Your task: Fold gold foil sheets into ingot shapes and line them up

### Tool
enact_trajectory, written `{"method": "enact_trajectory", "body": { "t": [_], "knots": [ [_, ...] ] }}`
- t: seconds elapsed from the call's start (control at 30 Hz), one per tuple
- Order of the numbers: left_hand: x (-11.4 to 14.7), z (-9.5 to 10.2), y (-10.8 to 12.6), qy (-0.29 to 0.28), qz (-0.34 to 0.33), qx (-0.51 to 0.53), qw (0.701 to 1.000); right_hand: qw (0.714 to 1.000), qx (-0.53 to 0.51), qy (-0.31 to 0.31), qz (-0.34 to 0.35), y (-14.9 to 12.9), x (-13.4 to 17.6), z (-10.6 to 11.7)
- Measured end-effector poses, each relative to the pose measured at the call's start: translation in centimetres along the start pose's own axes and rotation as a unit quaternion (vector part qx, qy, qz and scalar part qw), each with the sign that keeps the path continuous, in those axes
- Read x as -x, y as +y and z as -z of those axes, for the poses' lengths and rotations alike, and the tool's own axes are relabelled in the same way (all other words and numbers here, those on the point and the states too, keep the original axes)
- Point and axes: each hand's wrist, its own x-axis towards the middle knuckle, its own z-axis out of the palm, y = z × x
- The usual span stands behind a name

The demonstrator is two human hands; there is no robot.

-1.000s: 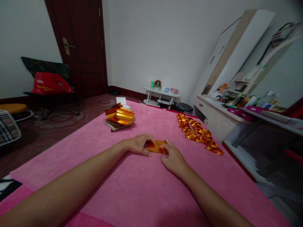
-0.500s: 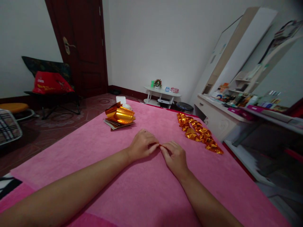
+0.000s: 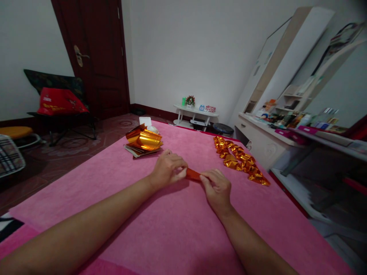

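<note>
A narrow folded strip of orange-gold foil paper (image 3: 193, 175) stretches between my two hands, just above the pink cloth (image 3: 160, 225). My left hand (image 3: 169, 168) pinches its left end, while the right end is between the thumb and fingers of my right hand (image 3: 217, 188). Beyond my left hand lies a stack of shiny gold foil sheets (image 3: 145, 141), curled on top. To the right, several folded gold foil pieces (image 3: 239, 158) lie in rows on the cloth. The fingertips partly hide the strip's ends.
Behind the foil stack are a white box (image 3: 145, 121) and a pale round object (image 3: 153, 130). A cluttered white dressing table (image 3: 265, 141) stands along the right. At the left, a folding chair holds a red bag (image 3: 60, 101). A low white table (image 3: 197, 110) is against the wall.
My hands have moved apart, the left one going left and the right one slightly right. More of the foil strip now shows between them.
</note>
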Motion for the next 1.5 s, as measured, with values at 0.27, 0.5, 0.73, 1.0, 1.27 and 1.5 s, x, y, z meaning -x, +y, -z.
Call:
{"method": "enact_trajectory", "body": {
  "t": [0.27, 0.5, 0.73, 1.0, 1.27, 1.5],
  "knots": [
    [-0.8, 0.8, -1.8, 0.100, 0.206, 0.151, 0.962, 0.958, -0.192, 0.079, -0.198, 1.0, 0.2, 0.1],
    [-1.0, -1.3, 2.6, -0.069, 0.224, 0.276, 0.932, 0.946, -0.261, -0.019, -0.189, -1.3, 0.4, -0.5],
    [-0.8, -1.6, 2.2, -0.083, 0.240, 0.299, 0.920, 0.939, -0.260, -0.090, -0.204, -1.5, -0.1, -0.8],
    [-0.6, -2.0, -3.7, -0.003, 0.392, 0.383, 0.836, 0.942, -0.219, -0.047, -0.250, 1.5, 0.0, -0.6],
    [0.1, -2.9, -1.8, -0.095, 0.429, 0.473, 0.763, 0.992, -0.123, -0.033, 0.018, -1.4, -0.3, -0.9],
    [-0.2, -2.1, -0.6, -0.045, 0.437, 0.545, 0.714, 0.955, -0.221, 0.006, -0.195, -0.1, 0.1, -1.1]
  ]
}}
